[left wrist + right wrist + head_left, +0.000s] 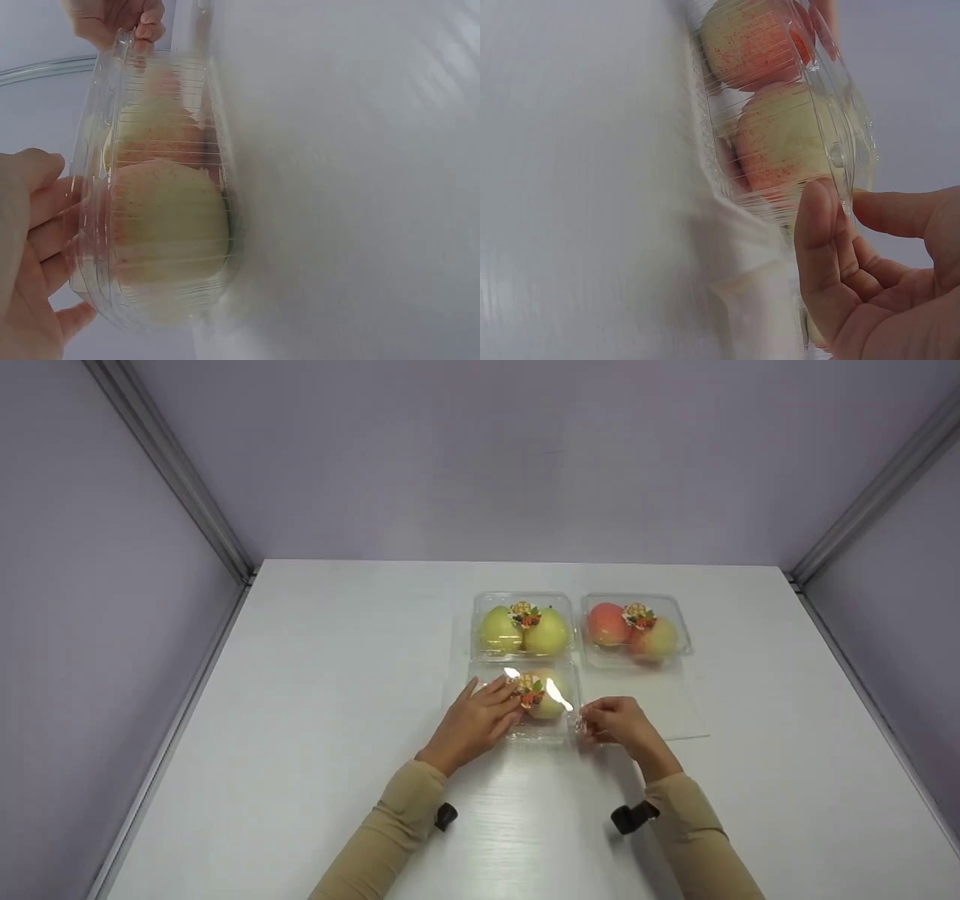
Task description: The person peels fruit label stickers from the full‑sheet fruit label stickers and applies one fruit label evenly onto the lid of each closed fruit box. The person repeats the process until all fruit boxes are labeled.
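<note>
A clear plastic fruit box (544, 731) with a sticker on its lid sits at the front. Two pale, red-flushed peaches (171, 221) show through its ribbed wall. My left hand (476, 720) rests on the left part of the lid, fingers extended; in the left wrist view the fingers (54, 225) lie across the lid. My right hand (615, 722) pinches the box's front right corner at the rim. Seen from the right wrist, thumb (896, 212) and index finger (817, 240) close on the rim's edge.
Directly behind stands a box of two yellow-green fruits (546, 631). Right of it is another box holding a red fruit (607, 624) and a yellowish one (655, 637). A thin white sheet (660, 709) lies under the boxes on the white table (337, 682). Walls enclose the table's back and sides.
</note>
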Demonstrator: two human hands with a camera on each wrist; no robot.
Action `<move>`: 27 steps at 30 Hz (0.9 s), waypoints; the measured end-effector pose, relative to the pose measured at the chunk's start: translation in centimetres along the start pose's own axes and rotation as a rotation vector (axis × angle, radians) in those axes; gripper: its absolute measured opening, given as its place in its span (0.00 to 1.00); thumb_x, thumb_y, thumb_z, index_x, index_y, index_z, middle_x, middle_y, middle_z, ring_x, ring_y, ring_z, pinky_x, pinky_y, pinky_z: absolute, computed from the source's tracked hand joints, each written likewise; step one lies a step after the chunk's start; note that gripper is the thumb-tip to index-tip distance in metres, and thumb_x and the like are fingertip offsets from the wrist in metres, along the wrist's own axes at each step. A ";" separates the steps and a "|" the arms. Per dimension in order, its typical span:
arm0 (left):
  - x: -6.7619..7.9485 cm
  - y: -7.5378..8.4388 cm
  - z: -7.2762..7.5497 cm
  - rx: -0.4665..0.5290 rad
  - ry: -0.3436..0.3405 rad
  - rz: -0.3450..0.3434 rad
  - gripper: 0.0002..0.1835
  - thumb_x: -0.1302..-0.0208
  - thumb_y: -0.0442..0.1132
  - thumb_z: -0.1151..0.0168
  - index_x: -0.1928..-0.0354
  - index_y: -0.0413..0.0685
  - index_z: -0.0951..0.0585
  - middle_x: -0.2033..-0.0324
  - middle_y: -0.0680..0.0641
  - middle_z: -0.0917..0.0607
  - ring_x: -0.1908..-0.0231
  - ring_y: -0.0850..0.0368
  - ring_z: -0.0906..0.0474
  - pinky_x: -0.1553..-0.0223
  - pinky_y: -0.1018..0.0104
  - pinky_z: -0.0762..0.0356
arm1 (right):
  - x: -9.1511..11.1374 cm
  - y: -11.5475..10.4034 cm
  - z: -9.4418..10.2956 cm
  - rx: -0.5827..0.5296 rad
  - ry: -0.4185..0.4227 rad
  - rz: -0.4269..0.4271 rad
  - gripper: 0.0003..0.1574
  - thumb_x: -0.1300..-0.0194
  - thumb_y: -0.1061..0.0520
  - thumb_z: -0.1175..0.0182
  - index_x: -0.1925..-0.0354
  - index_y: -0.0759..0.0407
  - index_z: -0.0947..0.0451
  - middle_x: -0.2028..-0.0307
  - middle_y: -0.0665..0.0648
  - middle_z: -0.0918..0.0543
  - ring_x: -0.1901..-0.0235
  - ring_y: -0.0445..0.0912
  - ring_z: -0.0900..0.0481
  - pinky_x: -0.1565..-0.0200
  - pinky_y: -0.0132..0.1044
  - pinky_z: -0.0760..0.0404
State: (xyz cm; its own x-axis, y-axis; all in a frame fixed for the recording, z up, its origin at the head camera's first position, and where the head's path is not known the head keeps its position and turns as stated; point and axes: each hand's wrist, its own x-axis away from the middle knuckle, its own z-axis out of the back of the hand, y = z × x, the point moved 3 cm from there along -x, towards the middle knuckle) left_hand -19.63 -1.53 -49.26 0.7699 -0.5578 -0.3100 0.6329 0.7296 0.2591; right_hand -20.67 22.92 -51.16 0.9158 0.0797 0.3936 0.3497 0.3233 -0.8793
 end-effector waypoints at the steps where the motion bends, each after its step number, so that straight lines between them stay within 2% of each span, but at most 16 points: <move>1: 0.0 -0.1 0.0 0.001 0.015 0.010 0.19 0.29 0.48 0.48 0.44 0.49 0.19 0.37 0.51 0.22 0.33 0.54 0.29 0.31 0.45 0.36 | 0.0 0.0 0.0 -0.002 -0.001 0.001 0.15 0.31 0.63 0.49 0.55 0.77 0.24 0.80 0.47 0.22 0.77 0.37 0.22 0.71 0.28 0.18; 6: -0.1 -0.4 0.2 -0.005 0.111 0.046 0.15 0.31 0.45 0.45 0.50 0.47 0.15 0.43 0.51 0.17 0.37 0.53 0.24 0.34 0.48 0.32 | 0.0 0.0 0.0 -0.006 -0.005 0.003 0.15 0.31 0.64 0.50 0.55 0.77 0.25 0.80 0.47 0.22 0.77 0.37 0.22 0.71 0.28 0.18; 10: -0.3 -0.1 0.3 -0.005 0.144 0.050 0.16 0.32 0.43 0.44 0.47 0.45 0.17 0.43 0.49 0.17 0.38 0.53 0.24 0.34 0.50 0.31 | 0.0 -0.1 0.0 0.001 -0.003 -0.003 0.16 0.31 0.63 0.50 0.54 0.77 0.25 0.79 0.47 0.22 0.77 0.37 0.22 0.71 0.28 0.18; 16: -0.7 1.1 -0.3 0.008 0.063 0.022 0.22 0.31 0.46 0.45 0.39 0.43 0.24 0.37 0.47 0.23 0.34 0.52 0.29 0.31 0.53 0.34 | 0.1 0.0 -0.1 -0.006 -0.006 0.004 0.15 0.31 0.63 0.49 0.55 0.76 0.24 0.79 0.47 0.22 0.77 0.37 0.22 0.71 0.28 0.19; 22: -1.2 1.7 -0.9 -0.032 -0.012 0.016 0.25 0.30 0.48 0.47 0.36 0.45 0.27 0.33 0.48 0.27 0.31 0.53 0.33 0.30 0.50 0.37 | 0.1 0.1 -0.2 -0.017 -0.013 0.006 0.15 0.31 0.64 0.50 0.56 0.76 0.24 0.80 0.47 0.22 0.78 0.36 0.23 0.72 0.28 0.19; 27: -1.6 1.7 -1.5 -0.054 -0.064 0.060 0.27 0.28 0.51 0.51 0.32 0.47 0.31 0.31 0.49 0.29 0.29 0.55 0.36 0.28 0.49 0.41 | 0.0 0.1 -0.2 -0.008 -0.004 0.009 0.15 0.31 0.64 0.49 0.56 0.77 0.24 0.80 0.47 0.22 0.77 0.37 0.23 0.71 0.28 0.18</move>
State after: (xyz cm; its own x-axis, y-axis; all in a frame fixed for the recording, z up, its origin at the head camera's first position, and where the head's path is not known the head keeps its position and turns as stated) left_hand -19.91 1.21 -49.73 0.8108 -0.5358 -0.2356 0.5819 0.7814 0.2254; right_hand -20.59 22.77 -51.26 0.9180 0.0864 0.3871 0.3435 0.3148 -0.8848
